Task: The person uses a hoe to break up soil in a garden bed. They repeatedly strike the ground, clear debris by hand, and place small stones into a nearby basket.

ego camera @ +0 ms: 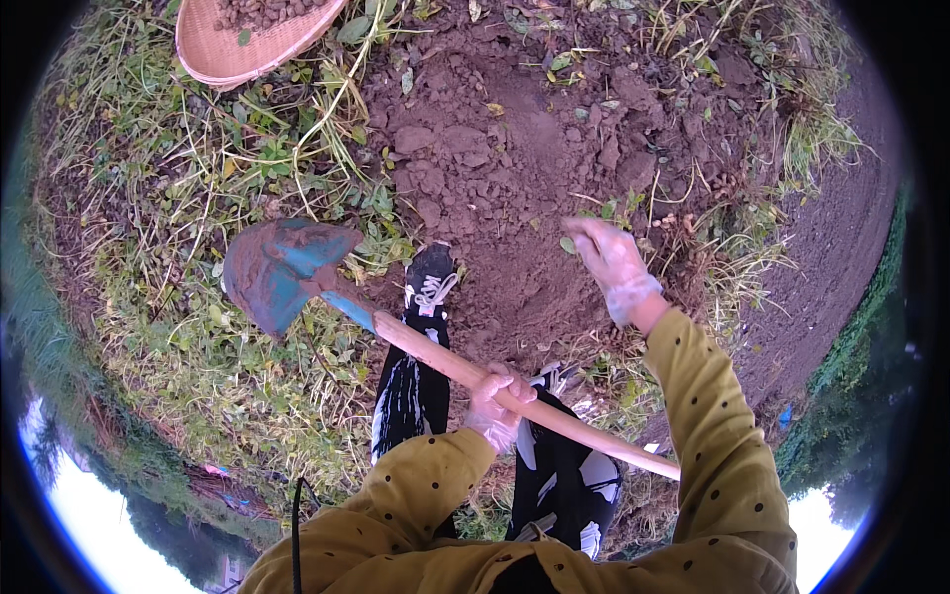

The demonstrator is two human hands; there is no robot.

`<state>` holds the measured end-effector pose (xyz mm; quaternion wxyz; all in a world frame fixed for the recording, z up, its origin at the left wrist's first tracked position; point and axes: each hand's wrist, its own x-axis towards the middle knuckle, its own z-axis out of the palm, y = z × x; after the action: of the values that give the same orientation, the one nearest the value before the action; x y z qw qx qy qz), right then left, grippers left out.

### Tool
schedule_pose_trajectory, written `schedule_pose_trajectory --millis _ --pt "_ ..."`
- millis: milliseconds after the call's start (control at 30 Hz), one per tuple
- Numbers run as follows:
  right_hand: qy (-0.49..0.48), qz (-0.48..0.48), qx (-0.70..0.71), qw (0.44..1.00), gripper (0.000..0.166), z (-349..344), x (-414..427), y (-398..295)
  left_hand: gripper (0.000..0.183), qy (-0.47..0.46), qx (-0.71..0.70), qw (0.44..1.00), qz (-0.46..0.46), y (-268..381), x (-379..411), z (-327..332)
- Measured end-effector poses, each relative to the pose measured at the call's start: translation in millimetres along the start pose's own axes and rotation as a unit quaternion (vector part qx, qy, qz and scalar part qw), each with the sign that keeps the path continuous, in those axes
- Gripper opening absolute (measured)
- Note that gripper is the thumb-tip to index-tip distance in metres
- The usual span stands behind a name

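My left hand [499, 405], in a thin clear glove, grips the wooden handle of a shovel [438, 358]. The shovel slants across my legs, with its soil-caked blue blade [286, 267] raised to the left and the handle's end near my right sleeve. My right hand [612, 263], gloved the same way, hovers over the dug soil [512, 289] with its fingers pointing left. I see nothing in it, though the palm side is hidden. Beside that hand, uprooted plants with pale pods [675, 223], apparently peanuts, lie on the ground.
A woven basket [223, 63] holding several brown pods [267, 11] stands at the upper left, among cut green stems and leaves [245, 148]. My shoe [429, 271] rests at the soil's left edge. Bare tilled ground [831, 260] curves along the right.
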<state>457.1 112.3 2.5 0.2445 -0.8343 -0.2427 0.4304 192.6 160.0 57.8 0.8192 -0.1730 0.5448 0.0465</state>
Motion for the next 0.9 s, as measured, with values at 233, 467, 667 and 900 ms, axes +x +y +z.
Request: schedule_pose_trajectory --millis 233,467,667,900 --pt "0.076 0.083 -0.145 0.983 0.030 106.6 280.1 33.8 0.011 0.035 -0.035 0.999 -0.003 9.9 30.3 21.5" --pt "0.025 0.064 -0.285 0.956 0.042 154.5 379.3 75.2 0.011 0.037 -0.109 0.993 0.014 19.0 26.0 24.7" --pt "0.105 0.179 0.195 0.959 0.039 148.4 341.1 88.4 0.011 0.077 -0.100 0.992 0.010 19.0 28.9 45.9" --pt "0.095 0.191 0.518 0.828 0.022 98.3 282.1 -11.0 0.011 0.088 -0.071 0.993 0.018 5.6 37.0 56.8"
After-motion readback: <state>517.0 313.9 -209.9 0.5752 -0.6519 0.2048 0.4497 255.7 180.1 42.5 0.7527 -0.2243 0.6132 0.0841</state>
